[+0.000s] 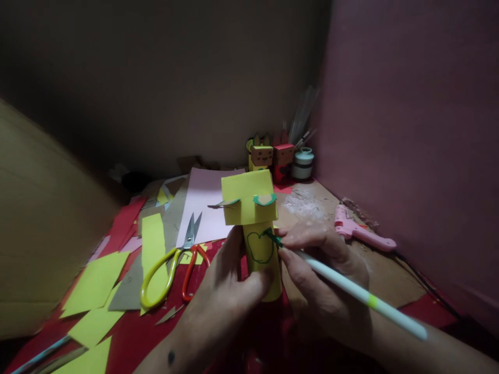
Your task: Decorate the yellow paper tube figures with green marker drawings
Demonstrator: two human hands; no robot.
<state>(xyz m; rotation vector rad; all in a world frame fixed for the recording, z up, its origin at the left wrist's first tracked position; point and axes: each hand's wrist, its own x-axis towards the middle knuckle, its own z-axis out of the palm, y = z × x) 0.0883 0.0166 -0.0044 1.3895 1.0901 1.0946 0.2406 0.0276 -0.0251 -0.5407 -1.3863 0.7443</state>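
Note:
A yellow paper figure (253,208), a box head on a tube body, stands at the centre. My left hand (230,285) is wrapped round the tube's lower part. My right hand (319,275) pinches a white pen (351,291) with a green tip. The tip touches a green outline drawn on the front of the tube. Green paper bits stick to the head's front.
Yellow-handled scissors (167,265) and an orange-handled pair (193,270) lie left on red paper, among yellow paper scraps (95,283). A pink glue gun (360,231) lies at right. Small paper figures (271,156) and a jar (303,163) stand at the back by the wall.

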